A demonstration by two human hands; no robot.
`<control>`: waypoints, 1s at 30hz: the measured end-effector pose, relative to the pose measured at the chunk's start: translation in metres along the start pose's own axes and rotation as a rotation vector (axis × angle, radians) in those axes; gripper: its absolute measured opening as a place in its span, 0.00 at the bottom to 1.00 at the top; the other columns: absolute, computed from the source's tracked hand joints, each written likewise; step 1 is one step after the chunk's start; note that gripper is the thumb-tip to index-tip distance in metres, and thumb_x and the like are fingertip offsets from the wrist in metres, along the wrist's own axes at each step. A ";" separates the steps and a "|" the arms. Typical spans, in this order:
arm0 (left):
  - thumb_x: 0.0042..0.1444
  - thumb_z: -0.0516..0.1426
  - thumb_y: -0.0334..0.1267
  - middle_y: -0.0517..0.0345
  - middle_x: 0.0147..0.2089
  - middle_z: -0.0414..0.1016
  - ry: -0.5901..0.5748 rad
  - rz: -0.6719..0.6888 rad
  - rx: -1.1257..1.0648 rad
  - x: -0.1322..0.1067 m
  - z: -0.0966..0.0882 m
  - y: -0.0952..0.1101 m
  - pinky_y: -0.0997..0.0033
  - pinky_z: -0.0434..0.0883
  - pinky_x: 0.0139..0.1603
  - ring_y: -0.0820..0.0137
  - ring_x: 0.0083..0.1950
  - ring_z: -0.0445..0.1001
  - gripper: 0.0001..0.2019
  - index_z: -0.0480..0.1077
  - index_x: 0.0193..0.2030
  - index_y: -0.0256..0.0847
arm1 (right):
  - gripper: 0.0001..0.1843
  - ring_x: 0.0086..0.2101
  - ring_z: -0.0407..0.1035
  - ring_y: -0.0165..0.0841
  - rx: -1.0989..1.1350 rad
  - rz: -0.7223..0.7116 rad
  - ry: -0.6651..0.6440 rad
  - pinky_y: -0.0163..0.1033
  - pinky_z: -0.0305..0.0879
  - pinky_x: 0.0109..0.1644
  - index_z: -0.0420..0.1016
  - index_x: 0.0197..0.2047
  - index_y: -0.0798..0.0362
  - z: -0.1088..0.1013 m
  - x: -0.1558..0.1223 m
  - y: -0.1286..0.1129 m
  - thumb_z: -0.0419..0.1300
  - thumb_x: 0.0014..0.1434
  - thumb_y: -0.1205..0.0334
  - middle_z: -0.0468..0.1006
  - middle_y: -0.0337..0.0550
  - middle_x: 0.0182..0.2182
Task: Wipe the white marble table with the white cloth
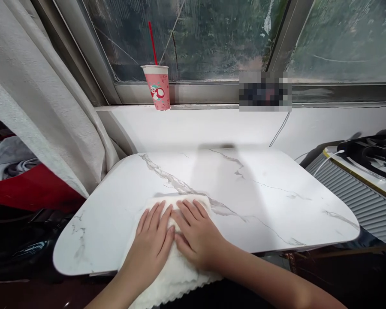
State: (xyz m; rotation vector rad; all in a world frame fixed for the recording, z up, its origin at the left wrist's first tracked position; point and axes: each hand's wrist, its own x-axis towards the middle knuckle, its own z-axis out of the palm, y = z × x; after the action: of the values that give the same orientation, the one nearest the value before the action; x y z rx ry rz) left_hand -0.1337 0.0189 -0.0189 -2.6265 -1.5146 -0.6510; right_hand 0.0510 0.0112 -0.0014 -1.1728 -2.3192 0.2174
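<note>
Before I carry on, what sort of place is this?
Probably a room in a home: a pale curtain hangs beside the window, a pink cup stands on its ledge, and a white table sits below.

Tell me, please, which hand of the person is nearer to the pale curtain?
The left hand. It lies on the white cloth, apart from the pale curtain and to its right. The right hand lies on the same cloth, farther right.
</note>
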 end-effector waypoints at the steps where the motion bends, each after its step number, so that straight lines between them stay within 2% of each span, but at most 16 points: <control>1: 0.67 0.42 0.44 0.49 0.70 0.60 -0.010 -0.009 -0.022 0.006 0.003 0.004 0.41 0.57 0.69 0.56 0.71 0.56 0.26 0.51 0.71 0.47 | 0.27 0.65 0.54 0.45 0.002 0.009 -0.008 0.58 0.49 0.70 0.63 0.66 0.55 -0.004 -0.001 0.005 0.49 0.65 0.59 0.63 0.54 0.65; 4: 0.68 0.41 0.45 0.47 0.70 0.60 -0.048 -0.032 -0.110 0.025 0.012 0.019 0.39 0.57 0.68 0.56 0.72 0.54 0.25 0.56 0.69 0.47 | 0.26 0.66 0.54 0.43 0.003 0.036 -0.024 0.56 0.49 0.70 0.62 0.66 0.53 -0.018 -0.010 0.024 0.49 0.66 0.58 0.63 0.52 0.65; 7: 0.68 0.43 0.47 0.53 0.70 0.59 -0.107 -0.031 -0.212 0.043 0.014 0.038 0.40 0.60 0.67 0.57 0.73 0.53 0.23 0.57 0.68 0.54 | 0.26 0.66 0.53 0.41 -0.007 0.070 -0.034 0.56 0.48 0.71 0.60 0.67 0.47 -0.036 -0.022 0.044 0.49 0.67 0.57 0.63 0.47 0.65; 11: 0.69 0.43 0.47 0.57 0.73 0.53 -0.176 0.022 -0.267 0.057 0.010 0.057 0.39 0.57 0.69 0.58 0.74 0.49 0.24 0.50 0.71 0.58 | 0.22 0.64 0.56 0.40 -0.014 0.085 -0.054 0.56 0.49 0.70 0.64 0.63 0.43 -0.056 -0.027 0.061 0.50 0.68 0.57 0.66 0.45 0.63; 14: 0.69 0.41 0.46 0.57 0.74 0.49 -0.206 0.035 -0.243 0.062 0.014 0.059 0.39 0.55 0.70 0.59 0.74 0.46 0.26 0.45 0.73 0.56 | 0.16 0.61 0.60 0.40 -0.007 0.122 -0.071 0.56 0.52 0.68 0.70 0.56 0.45 -0.056 -0.017 0.064 0.48 0.68 0.59 0.70 0.46 0.59; 18: 0.68 0.39 0.43 0.50 0.74 0.51 -0.157 0.011 -0.138 0.076 0.030 0.049 0.41 0.50 0.71 0.57 0.75 0.44 0.27 0.49 0.72 0.44 | 0.16 0.59 0.60 0.45 -0.082 0.212 -0.078 0.59 0.51 0.66 0.70 0.53 0.51 -0.039 0.011 0.072 0.46 0.68 0.60 0.69 0.52 0.59; 21: 0.65 0.41 0.40 0.42 0.72 0.55 -0.116 -0.039 -0.032 0.102 0.041 0.034 0.41 0.48 0.71 0.55 0.74 0.49 0.27 0.54 0.70 0.36 | 0.16 0.59 0.60 0.44 -0.103 0.190 -0.033 0.56 0.49 0.66 0.69 0.54 0.54 -0.026 0.040 0.092 0.47 0.67 0.62 0.70 0.53 0.58; 24: 0.65 0.43 0.40 0.40 0.70 0.58 -0.128 -0.087 0.030 0.140 0.047 0.015 0.43 0.50 0.71 0.54 0.72 0.54 0.26 0.57 0.68 0.35 | 0.14 0.54 0.64 0.38 -0.035 0.129 -0.008 0.50 0.51 0.64 0.69 0.51 0.51 -0.019 0.076 0.122 0.49 0.65 0.64 0.75 0.47 0.52; 27: 0.64 0.44 0.39 0.41 0.69 0.61 -0.143 -0.096 0.043 0.178 0.051 -0.003 0.46 0.50 0.70 0.56 0.71 0.56 0.24 0.59 0.65 0.36 | 0.13 0.54 0.64 0.38 -0.023 0.162 0.040 0.49 0.51 0.63 0.69 0.49 0.51 -0.015 0.110 0.149 0.48 0.64 0.65 0.76 0.45 0.49; 30: 0.63 0.44 0.37 0.43 0.67 0.64 -0.097 -0.111 0.020 0.206 0.057 -0.016 0.48 0.50 0.70 0.58 0.69 0.60 0.22 0.62 0.62 0.39 | 0.12 0.53 0.65 0.38 -0.017 0.200 0.082 0.48 0.51 0.62 0.69 0.47 0.51 -0.011 0.134 0.167 0.48 0.64 0.65 0.77 0.46 0.48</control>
State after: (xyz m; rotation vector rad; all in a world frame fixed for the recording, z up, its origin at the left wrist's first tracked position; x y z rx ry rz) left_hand -0.0386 0.2097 0.0039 -2.6104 -1.6940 -0.5191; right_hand 0.1085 0.2179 -0.0021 -1.3968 -2.1377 0.2170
